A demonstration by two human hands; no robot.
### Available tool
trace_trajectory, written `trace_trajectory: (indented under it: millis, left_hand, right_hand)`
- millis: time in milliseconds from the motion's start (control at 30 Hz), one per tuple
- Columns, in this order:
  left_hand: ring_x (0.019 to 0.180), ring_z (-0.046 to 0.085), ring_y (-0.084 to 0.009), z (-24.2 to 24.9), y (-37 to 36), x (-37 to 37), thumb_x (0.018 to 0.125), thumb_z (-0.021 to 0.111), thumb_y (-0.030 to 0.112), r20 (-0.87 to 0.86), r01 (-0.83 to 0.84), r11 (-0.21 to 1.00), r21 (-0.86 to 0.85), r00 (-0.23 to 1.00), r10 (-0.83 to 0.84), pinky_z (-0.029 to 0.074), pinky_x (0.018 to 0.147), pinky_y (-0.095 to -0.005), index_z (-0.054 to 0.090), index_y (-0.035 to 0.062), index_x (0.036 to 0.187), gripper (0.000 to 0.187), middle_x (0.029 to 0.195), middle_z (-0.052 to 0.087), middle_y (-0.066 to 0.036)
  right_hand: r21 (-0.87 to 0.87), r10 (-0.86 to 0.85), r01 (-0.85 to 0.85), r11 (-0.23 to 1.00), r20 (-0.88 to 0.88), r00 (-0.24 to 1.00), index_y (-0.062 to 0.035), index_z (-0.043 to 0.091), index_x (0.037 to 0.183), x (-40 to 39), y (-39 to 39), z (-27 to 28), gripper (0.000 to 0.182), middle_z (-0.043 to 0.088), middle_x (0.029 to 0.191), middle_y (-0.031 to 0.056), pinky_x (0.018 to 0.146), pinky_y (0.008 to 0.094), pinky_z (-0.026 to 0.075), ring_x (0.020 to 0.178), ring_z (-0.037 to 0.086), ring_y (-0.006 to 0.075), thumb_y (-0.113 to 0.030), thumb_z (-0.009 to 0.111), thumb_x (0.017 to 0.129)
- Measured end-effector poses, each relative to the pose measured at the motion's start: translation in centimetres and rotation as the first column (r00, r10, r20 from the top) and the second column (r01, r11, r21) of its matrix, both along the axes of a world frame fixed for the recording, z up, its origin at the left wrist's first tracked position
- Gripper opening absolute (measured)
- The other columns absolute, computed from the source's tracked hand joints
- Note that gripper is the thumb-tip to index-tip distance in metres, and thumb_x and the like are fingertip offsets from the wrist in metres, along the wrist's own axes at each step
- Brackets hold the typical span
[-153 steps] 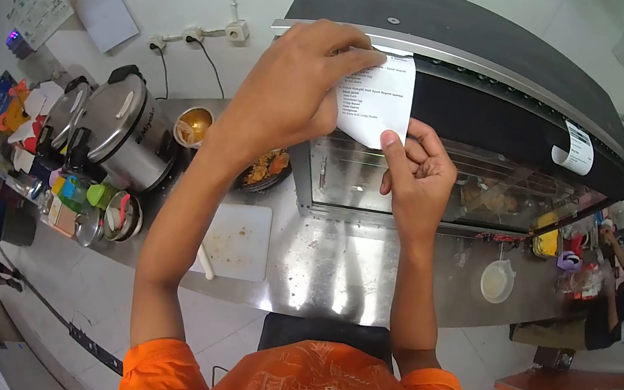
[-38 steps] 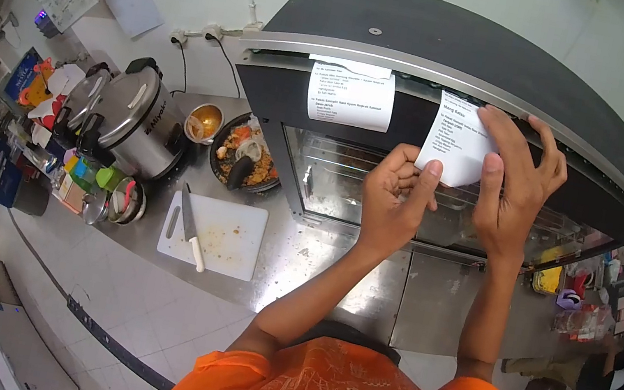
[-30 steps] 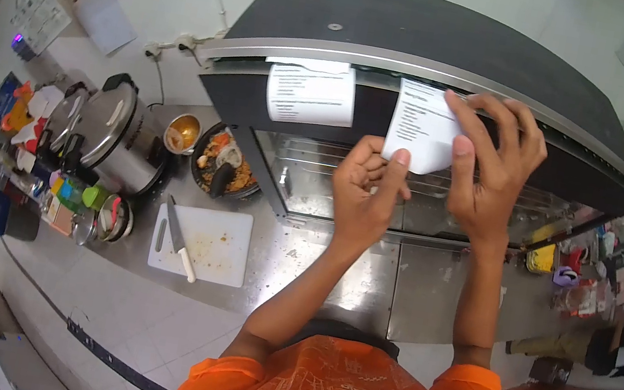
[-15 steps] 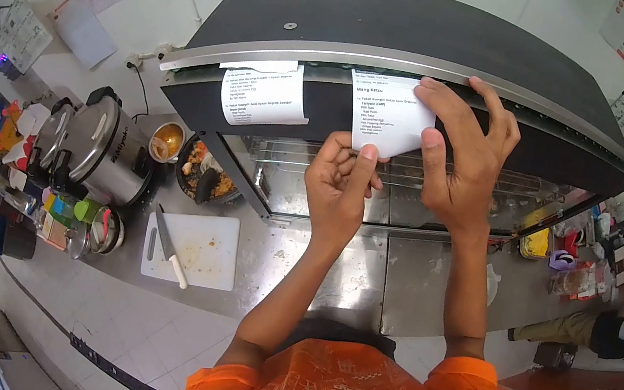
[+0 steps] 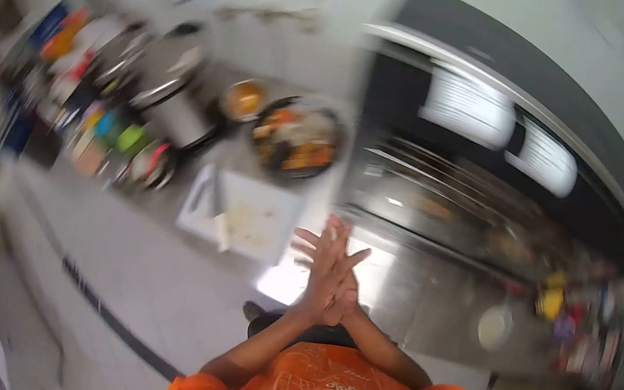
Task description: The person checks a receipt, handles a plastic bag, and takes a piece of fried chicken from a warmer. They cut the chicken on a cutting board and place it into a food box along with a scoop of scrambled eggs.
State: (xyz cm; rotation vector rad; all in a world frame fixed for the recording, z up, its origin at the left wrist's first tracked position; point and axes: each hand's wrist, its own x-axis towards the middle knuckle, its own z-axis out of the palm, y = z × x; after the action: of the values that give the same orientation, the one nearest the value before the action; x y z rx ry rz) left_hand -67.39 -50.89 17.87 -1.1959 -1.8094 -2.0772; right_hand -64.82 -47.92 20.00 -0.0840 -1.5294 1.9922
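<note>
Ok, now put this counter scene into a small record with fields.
Hands: left hand and right hand together, fingers spread
Held: nothing visible
Surface: metal counter
Display case: two printed slips on dark front, text unreadable
Cutting board: left of the hands, knife on top
Dark pan: mixed food inside, beyond the board
Picture: blurred

knife (image 5: 221, 225) on cutting board (image 5: 265, 224), pan (image 5: 257, 141) behind it, bowl (image 5: 228, 107) left of pan, display case (image 5: 396, 84) right of pan
</note>
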Motion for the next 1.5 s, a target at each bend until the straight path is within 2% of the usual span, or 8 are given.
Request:
trace_trajectory:
  millis: [167,233,300,400,500,667,1033,1500]
  left_hand:
    - [0.150,0.012,-0.0321,0.7,-16.2,-10.4,0.100,0.029,0.053,0.088,-0.193,0.920,-0.341,0.968,0.235,0.004,0.120,-0.0447,0.022,0.0056,0.153,0.071,0.162,0.014,-0.016]
    - [0.150,0.011,-0.0300,0.9,-21.5,-13.5,0.102,0.028,0.050,0.241,-0.252,0.934,-0.253,0.919,0.313,0.005,0.121,-0.0400,0.017,0.0063,0.155,0.069,0.163,0.010,-0.014]
    - [0.150,0.010,-0.0272,2.0,-27.7,-16.0,0.106,0.023,0.041,0.764,-0.272,0.856,0.440,0.615,-0.197,0.006,0.120,-0.0332,0.008,0.0059,0.156,0.064,0.163,0.007,-0.011]
    - [0.150,0.010,-0.0282,0.7,-37.3,-19.6,0.107,0.016,0.037,0.707,-0.271,0.881,0.387,0.701,-0.095,0.006,0.121,-0.0355,0.008,0.0037,0.156,0.059,0.163,0.007,-0.011]
    - [0.149,0.012,-0.0334,-1.9,-43.8,-23.5,0.105,0.024,0.039,0.301,-0.488,0.862,-0.134,0.809,0.505,0.006,0.120,-0.0403,0.019,0.0007,0.153,0.061,0.160,0.015,-0.019]
    - [0.146,0.023,-0.0357,-7.5,-54.5,-32.8,0.101,0.046,0.030,0.044,-0.636,0.593,-0.493,0.662,0.748,0.017,0.118,-0.0456,0.022,-0.0022,0.151,0.064,0.157,0.023,-0.024]
    - [0.092,0.068,-0.0163,-11.2,-72.9,-56.0,0.097,0.054,0.006,0.425,-0.495,0.605,-0.624,0.434,0.794,0.054,0.078,-0.0303,0.067,0.0021,0.114,0.022,0.102,0.072,-0.008]
    - [0.096,0.065,-0.0146,-5.1,-83.9,-99.0,0.100,0.052,0.008,0.394,-0.311,0.873,-0.376,0.799,0.454,0.052,0.086,-0.0291,0.062,0.0015,0.121,0.024,0.107,0.070,-0.008]
  right_hand:
    - [-0.449,0.108,-0.025,0.893,0.160,0.981,-0.0028,0.028,0.151,-10.6,-16.2,4.0,0.070,0.023,0.158,0.0186,0.116,0.0390,0.020,0.146,0.021,0.0293,-0.053,0.021,0.103]
    - [0.322,0.407,-0.466,0.824,0.236,0.882,-0.0029,0.010,0.155,-14.7,-18.5,1.5,0.078,0.009,0.162,0.0157,0.119,0.0409,0.008,0.151,0.005,0.0295,-0.059,0.013,0.101]
    - [0.558,0.416,-0.477,0.679,0.243,0.876,-0.0023,0.008,0.155,-19.0,-22.7,-2.5,0.078,0.009,0.162,0.0153,0.120,0.0411,0.006,0.150,0.005,0.0297,-0.059,0.013,0.101]
    - [0.713,0.529,-0.535,0.453,0.268,0.805,-0.0041,0.005,0.156,-25.4,-30.4,-4.9,0.079,0.010,0.162,0.0144,0.120,0.0426,0.002,0.150,0.007,0.0307,-0.060,0.016,0.101]
    - [-0.595,0.877,-0.651,0.471,0.234,0.420,-0.0103,0.014,0.156,-27.8,-39.1,-4.2,0.070,0.024,0.159,0.0103,0.119,0.0430,0.019,0.146,0.022,0.0281,-0.055,0.026,0.103]
    - [-0.508,0.893,-0.734,0.450,0.276,0.356,-0.0061,0.027,0.152,-38.3,-45.2,-5.6,0.065,0.036,0.152,0.0092,0.115,0.0365,0.029,0.136,0.040,0.0201,-0.049,0.035,0.104]
    - [0.136,0.569,-0.588,0.797,0.156,0.808,-0.0018,0.076,0.091,-96.7,-57.7,-6.3,0.025,0.073,0.084,0.0024,0.071,0.0234,0.050,0.077,0.064,0.0073,-0.026,0.071,0.087]
    - [0.712,-0.362,-0.080,0.697,0.447,0.818,0.0094,0.069,0.093,-136.3,-66.5,0.8,0.073,0.069,0.097,0.0287,0.085,0.0507,0.053,0.090,0.068,0.0454,-0.062,0.062,0.079]
